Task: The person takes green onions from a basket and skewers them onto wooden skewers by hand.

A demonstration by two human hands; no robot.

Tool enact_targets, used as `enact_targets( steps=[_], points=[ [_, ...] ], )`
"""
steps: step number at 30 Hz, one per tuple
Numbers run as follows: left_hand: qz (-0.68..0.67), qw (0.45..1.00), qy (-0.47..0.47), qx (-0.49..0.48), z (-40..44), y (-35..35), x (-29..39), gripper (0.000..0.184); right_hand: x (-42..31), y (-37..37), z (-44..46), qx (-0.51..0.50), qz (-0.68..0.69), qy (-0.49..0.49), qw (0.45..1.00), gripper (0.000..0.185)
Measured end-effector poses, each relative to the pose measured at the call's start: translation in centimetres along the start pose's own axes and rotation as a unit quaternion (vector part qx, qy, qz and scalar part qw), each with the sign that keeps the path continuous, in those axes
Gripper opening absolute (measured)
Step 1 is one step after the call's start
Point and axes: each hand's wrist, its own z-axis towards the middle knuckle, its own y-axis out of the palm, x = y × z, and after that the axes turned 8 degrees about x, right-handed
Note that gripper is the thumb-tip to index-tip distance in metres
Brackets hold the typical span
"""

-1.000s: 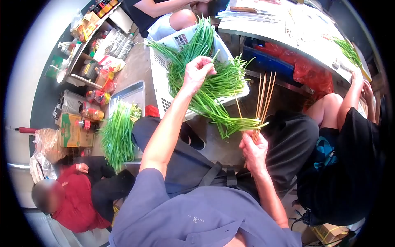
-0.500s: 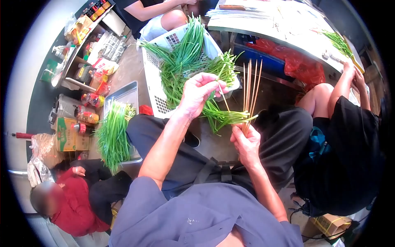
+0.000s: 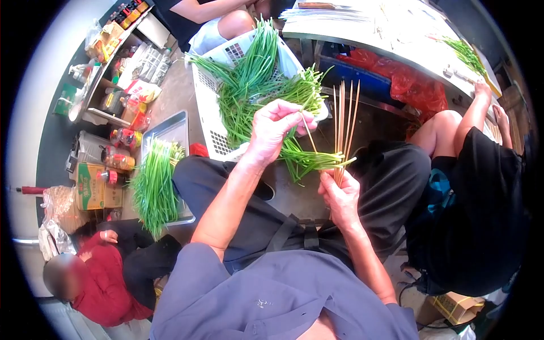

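Observation:
My left hand (image 3: 276, 129) is closed in a pinch on a green chive stem (image 3: 306, 105). A single thin skewer (image 3: 309, 136) slants up to its fingertips, its lower part passing at the chives toward my right hand. My right hand (image 3: 341, 198) is wrapped round several bamboo skewers (image 3: 343, 122), which fan upward with their points free. Just above that fist, a small bunch of chives (image 3: 309, 160) lies across the skewers, cut ends to the right; whether every skewer pierces it I cannot tell. Behind my left hand, a white plastic basket (image 3: 205, 127) holds loose chives (image 3: 249, 79).
On the left, a metal tray (image 3: 184, 127) carries a thick pile of chives (image 3: 156, 187). Shelves with bottles (image 3: 119, 158) stand beyond it. A white table (image 3: 362, 39) is at the back right. Co-workers sit left (image 3: 107, 277), right (image 3: 464, 209) and across (image 3: 215, 17).
Both hands keep nearly the same pose and hold. The view has shifted slightly, so the basket and table appear a little further left.

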Motion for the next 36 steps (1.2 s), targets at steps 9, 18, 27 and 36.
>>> enact_targets(
  steps=[9, 18, 27, 36],
  points=[
    [-0.008, 0.996, -0.093, -0.004, -0.2, -1.4, 0.1, 0.015, 0.2, -0.3, -0.2, 0.006, 0.001, 0.019, 1.000, 0.012],
    [0.143, 0.973, -0.150, -0.103, -2.8, 0.1, -1.0, 0.008, 0.3, 0.3, 0.1, 0.018, 0.015, 0.023, 0.999, 0.011],
    [0.438, 0.893, 0.075, 0.070, 8.4, -5.8, -2.0, 0.013, 0.2, 0.2, 1.3, 0.015, 0.026, 0.040, 0.999, 0.013],
    [0.589, 0.794, 0.148, 0.019, 13.5, -8.6, -7.9, 0.019, 0.7, 0.0, 1.2, 0.032, 0.019, 0.042, 0.998, 0.012]
  ],
)
